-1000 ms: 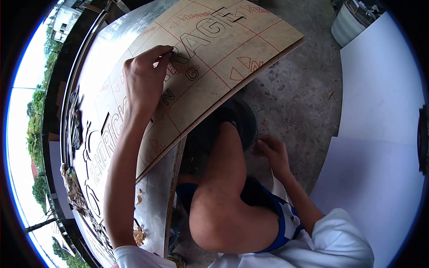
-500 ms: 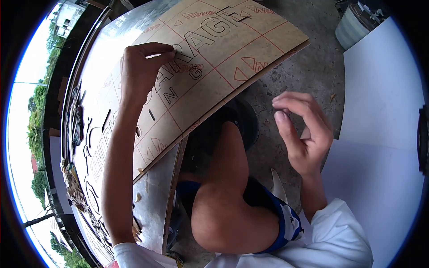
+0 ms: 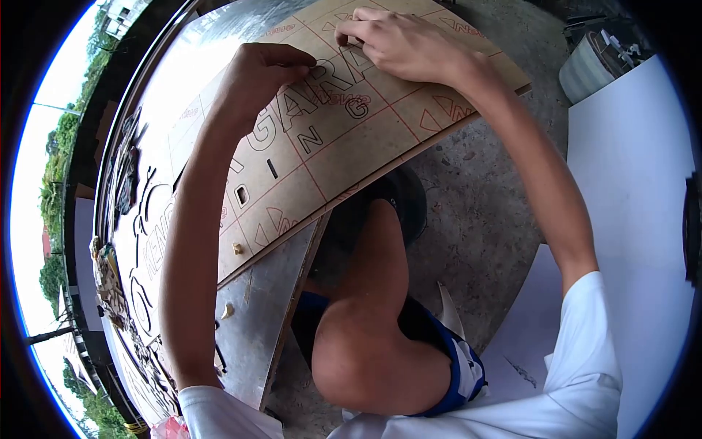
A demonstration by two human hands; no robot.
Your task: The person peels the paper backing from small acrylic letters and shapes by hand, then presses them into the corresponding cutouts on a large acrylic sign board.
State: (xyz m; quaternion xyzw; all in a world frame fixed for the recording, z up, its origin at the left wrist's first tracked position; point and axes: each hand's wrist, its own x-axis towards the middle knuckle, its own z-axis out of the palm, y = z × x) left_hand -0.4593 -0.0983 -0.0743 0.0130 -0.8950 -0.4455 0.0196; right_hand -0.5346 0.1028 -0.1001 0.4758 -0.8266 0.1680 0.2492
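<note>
A brown paper-faced board (image 3: 365, 157) with red grid lines and cut letter outlines lies across the metal-topped table. My left hand (image 3: 270, 77) rests on it with thumb and forefinger pinched at the large "GARAGE" letters; whatever is between the fingertips is too small to make out. Farther along the same row, my right hand (image 3: 402, 45) bends its fingers down onto the board and covers the last letters. Its fingertips are partly hidden, and I cannot see what they hold. Nearer me are a cut letter N (image 3: 310, 140) and a letter G (image 3: 357, 108).
The metal tabletop (image 3: 252, 329) shows below the board, with a small pale scrap (image 3: 227, 310) on it. Dark offcuts (image 3: 128, 314) pile along the left side. A round bucket (image 3: 585, 77) and large white sheets (image 3: 629, 161) stand at the right. My bent knee (image 3: 351, 344) is below the board.
My right hand has moved from beside the board up and left onto the far letters. My left hand, still pinched, and the board appear shifted to the right in view.
</note>
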